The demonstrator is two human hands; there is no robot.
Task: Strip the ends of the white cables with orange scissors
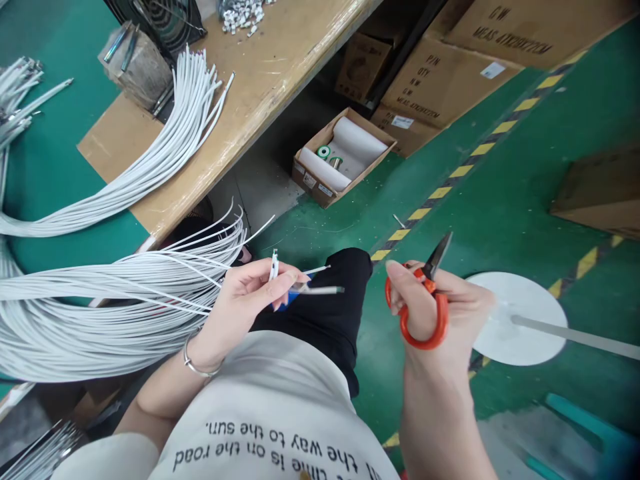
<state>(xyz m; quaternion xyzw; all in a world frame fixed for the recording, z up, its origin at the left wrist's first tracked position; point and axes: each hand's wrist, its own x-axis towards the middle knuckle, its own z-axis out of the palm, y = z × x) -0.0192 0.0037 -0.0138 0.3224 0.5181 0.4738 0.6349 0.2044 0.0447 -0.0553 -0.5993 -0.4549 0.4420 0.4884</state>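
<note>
The left hand, at the centre-left of the frame, has its fingers closed on a short white cable, whose free end points to the right. A small white connector stands up between its fingers, and a blue piece shows below them. The right hand, at the centre-right, is gripped around the orange handles of the scissors; the blades point upward and seem to be together. The two hands are well apart. Beside the left wrist, a long bundle of white wires fills the left side. In the upper left, another white bundle lies on the table. At the upper centre, an open carton stands on the green floor.
</note>
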